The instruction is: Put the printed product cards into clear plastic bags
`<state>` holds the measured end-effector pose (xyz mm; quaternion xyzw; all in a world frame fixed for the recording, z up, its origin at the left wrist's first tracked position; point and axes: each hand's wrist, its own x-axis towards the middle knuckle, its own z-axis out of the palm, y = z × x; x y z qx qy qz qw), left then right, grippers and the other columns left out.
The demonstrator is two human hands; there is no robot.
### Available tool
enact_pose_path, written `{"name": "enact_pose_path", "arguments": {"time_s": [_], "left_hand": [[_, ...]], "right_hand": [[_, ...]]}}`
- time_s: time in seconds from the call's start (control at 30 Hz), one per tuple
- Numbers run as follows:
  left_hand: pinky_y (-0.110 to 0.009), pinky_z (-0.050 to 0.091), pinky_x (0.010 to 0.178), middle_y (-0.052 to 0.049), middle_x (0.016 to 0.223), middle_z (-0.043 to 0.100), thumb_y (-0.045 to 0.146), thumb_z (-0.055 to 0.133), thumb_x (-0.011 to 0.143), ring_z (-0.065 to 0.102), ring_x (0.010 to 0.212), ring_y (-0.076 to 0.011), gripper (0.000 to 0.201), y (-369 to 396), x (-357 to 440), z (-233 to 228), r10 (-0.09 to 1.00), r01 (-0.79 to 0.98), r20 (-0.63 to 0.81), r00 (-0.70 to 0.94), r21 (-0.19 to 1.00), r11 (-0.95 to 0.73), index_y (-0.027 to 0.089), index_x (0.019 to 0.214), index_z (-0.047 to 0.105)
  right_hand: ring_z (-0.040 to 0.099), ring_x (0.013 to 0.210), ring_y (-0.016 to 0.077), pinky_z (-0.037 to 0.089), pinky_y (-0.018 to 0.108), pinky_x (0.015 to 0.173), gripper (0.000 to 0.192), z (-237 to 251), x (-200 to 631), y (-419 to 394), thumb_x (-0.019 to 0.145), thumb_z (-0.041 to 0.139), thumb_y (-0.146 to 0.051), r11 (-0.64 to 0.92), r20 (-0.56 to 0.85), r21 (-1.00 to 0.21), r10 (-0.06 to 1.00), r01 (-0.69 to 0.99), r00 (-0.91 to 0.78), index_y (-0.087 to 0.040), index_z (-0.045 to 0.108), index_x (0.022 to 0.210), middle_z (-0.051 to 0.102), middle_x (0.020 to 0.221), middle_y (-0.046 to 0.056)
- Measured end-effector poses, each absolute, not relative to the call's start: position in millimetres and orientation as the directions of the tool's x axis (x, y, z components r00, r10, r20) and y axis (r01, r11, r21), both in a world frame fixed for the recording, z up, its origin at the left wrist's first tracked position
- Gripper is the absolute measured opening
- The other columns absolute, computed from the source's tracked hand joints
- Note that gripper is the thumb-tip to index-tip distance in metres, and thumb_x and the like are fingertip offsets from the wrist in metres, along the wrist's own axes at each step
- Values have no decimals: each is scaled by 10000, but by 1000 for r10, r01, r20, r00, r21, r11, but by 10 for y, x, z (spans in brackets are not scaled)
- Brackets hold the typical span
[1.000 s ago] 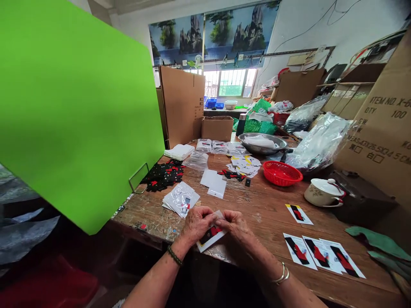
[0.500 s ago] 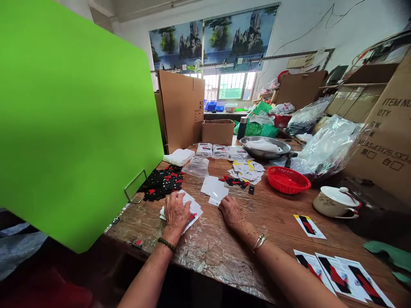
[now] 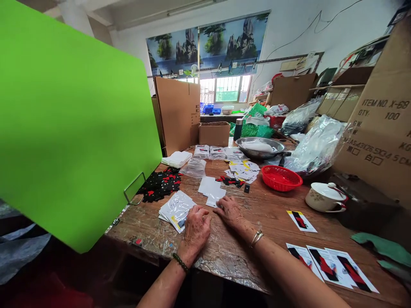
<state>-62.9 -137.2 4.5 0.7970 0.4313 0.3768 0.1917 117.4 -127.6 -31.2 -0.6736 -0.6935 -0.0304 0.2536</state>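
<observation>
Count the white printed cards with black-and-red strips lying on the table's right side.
4. One white printed card lies alone near the lidded pot; three more overlap in a row at the table's near right edge. Others may be out of frame.

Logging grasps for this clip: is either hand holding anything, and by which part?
Nothing is held. Left hand rests beside the bagged-card stack; right hand lies flat by the white cards.

Worn wooden table [image 3: 276, 214] under glossy, crinkled clear film; beside the shiny metal bowl [image 3: 260, 147], a red plastic mesh basket [image 3: 281, 177] and glazed ceramic pot [image 3: 325, 196]
</observation>
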Motion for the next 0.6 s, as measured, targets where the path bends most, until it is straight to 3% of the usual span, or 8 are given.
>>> {"name": "enact_pose_path", "arguments": {"time_s": [0.13, 0.23, 0.33, 0.43, 0.5, 0.6], "left_hand": [[-393, 477, 882, -68, 894, 676, 123, 590, 764, 619, 897, -211, 130, -1413, -599, 63, 866, 472, 376, 330, 729, -496, 178, 807, 700], [-388, 518, 804, -54, 778, 667, 135, 649, 708, 631, 765, -191, 43, -1440, -590, 56, 966, 308, 153, 210, 927, -214, 162, 725, 677], [-325, 550, 639, -37, 721, 652, 195, 683, 702, 629, 629, -152, 97, -1516, -559, 34, 977, 109, -88, 195, 992, 67, 142, 779, 655], [-265, 546, 613, -30, 733, 661, 292, 771, 646, 641, 636, -131, 264, -1664, -501, 14, 948, -105, -156, 277, 976, 191, 137, 820, 646], [-250, 537, 621, -28, 729, 663, 327, 825, 576, 638, 647, -128, 346, -1780, -461, 2, 930, -212, -173, 324, 945, 250, 137, 795, 638], [-249, 524, 617, -27, 763, 669, 360, 832, 552, 633, 669, -137, 380, -1924, -424, -26, 931, -232, -151, 333, 944, 236, 151, 790, 622]], "right_hand": [[515, 876, 242, 372, 313, 758, 184, -327, 1116, -1219, 899, 539, -110, 50, 402, -289, 913, 956, 74, -170, 641, 759, 637, 892, 109], [514, 858, 240, 367, 314, 735, 207, -326, 1042, -1342, 915, 462, -97, 22, 433, -312, 893, 950, 122, -163, 609, 784, 622, 888, 118], [519, 741, 206, 374, 295, 669, 241, -298, 929, -1629, 949, 399, -167, 84, 451, -513, 873, 854, 185, -186, 561, 770, 607, 800, 76], [506, 632, 177, 371, 279, 601, 232, -245, 809, -1963, 942, 428, -275, 202, 405, -786, 882, 584, 240, -213, 539, 748, 584, 709, 23], [523, 649, 181, 386, 282, 615, 205, -216, 761, -2133, 896, 478, -303, 214, 368, -861, 889, 462, 273, -218, 561, 729, 594, 710, 20], [529, 661, 190, 401, 290, 626, 146, -217, 756, -2262, 772, 560, -289, 162, 301, -913, 888, 374, 348, -217, 584, 648, 596, 692, 22]]}}
